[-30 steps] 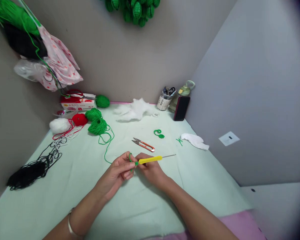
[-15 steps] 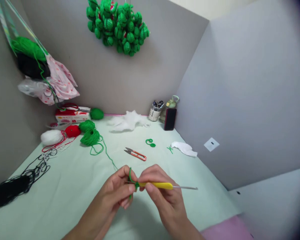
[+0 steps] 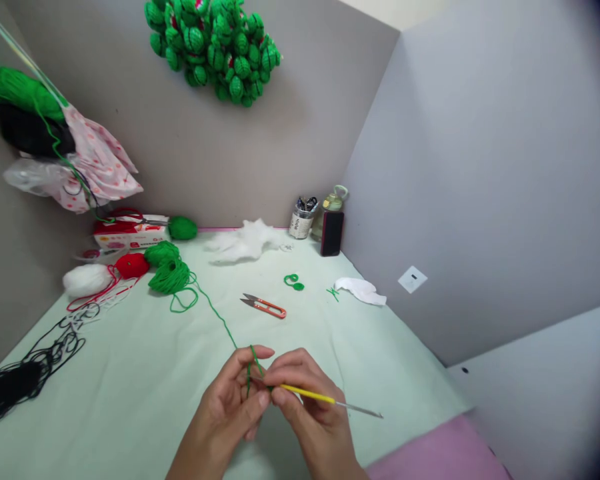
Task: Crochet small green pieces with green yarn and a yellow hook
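Observation:
A yellow-handled crochet hook (image 3: 310,393) is pinched in my right hand (image 3: 313,407), its bare metal end pointing right and slightly down. My left hand (image 3: 235,400) is closed on green yarn (image 3: 250,373), with a strand looped over its raised index finger. Both sets of fingertips meet at a small green piece of crochet, mostly hidden between them. From the left hand the strand runs back over the cloth to a green yarn skein (image 3: 169,275). Beyond the hands lie orange thread snips (image 3: 265,307) and a small curled green crocheted piece (image 3: 294,283).
White stuffing (image 3: 247,241) lies by the back wall, near a pen jar (image 3: 301,221) and a phone (image 3: 332,234). White yarn (image 3: 87,280), red yarn (image 3: 133,265) and black yarn (image 3: 15,387) sit left. A green crocheted bunch (image 3: 215,50) hangs above.
The view has shifted, so the table things sit further left. The hook has tilted, its free end now lower, and my left index finger is more extended with the yarn over it.

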`<state>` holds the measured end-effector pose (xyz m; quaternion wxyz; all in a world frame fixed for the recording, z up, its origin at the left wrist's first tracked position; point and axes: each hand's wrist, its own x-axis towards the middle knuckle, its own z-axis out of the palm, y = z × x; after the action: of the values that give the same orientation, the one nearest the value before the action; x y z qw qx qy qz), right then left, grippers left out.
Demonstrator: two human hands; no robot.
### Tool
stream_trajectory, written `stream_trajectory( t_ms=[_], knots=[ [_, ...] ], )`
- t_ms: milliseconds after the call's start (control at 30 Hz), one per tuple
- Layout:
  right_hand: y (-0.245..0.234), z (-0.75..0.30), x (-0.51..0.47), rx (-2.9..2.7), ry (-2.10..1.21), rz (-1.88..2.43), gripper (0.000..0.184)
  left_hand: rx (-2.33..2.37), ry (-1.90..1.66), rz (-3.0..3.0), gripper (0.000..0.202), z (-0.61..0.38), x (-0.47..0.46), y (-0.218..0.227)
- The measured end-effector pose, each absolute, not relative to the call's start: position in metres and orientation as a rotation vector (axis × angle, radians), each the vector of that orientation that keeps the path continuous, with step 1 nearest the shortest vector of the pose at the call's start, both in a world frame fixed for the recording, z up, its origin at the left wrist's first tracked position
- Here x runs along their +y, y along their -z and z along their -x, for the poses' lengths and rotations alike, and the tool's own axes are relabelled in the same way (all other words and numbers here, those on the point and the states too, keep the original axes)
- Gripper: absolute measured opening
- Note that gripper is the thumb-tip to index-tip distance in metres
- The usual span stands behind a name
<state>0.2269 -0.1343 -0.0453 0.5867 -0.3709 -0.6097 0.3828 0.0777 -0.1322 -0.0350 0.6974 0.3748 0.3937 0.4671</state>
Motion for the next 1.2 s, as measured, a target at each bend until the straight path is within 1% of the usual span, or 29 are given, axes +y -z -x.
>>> stream_trajectory(
  t_ms=[233,400,500,633,800,967,1100,1167,1200],
  knots=[
    [0.041,-0.226,-0.137,-1.360,-0.907,0.951,0.014,0.891,-1.068,-0.941,0.038,-0.075,-0.134,0.042],
    [0.038,-0.224,-0.135,-1.239,-1.015,0.938,0.004,0.937,-1.088,-0.924,0.035,-0.073,-0.137,0.034],
    [0.036,-0.221,-0.135,-1.258,-1.022,0.935,0.005,0.968,-1.075,-0.912,0.034,-0.070,-0.136,0.031],
    [0.036,-0.218,-0.134,-1.306,-0.984,0.909,0.009,0.956,-1.078,-0.880,0.040,-0.068,-0.133,0.033],
    [0.041,-0.212,-0.133,-1.255,-0.997,0.875,0.009,0.941,-1.091,-0.817,0.055,-0.067,-0.135,0.030],
    [0.043,-0.209,-0.133,-1.213,-1.135,0.781,0.010,0.897,-1.112,-0.815,0.052,-0.065,-0.136,0.027],
    [0.040,-0.210,-0.132,-1.291,-1.051,0.793,0.014,0.897,-1.143,-0.786,0.049,-0.066,-0.134,0.028],
    [0.043,-0.210,-0.134,-1.395,-0.929,0.845,0.018,0.908,-1.158,-0.760,0.050,-0.068,-0.135,0.030],
    [0.045,-0.211,-0.135,-1.470,-0.818,0.889,0.021,0.914,-1.166,-0.741,0.051,-0.069,-0.135,0.030]
  ],
)
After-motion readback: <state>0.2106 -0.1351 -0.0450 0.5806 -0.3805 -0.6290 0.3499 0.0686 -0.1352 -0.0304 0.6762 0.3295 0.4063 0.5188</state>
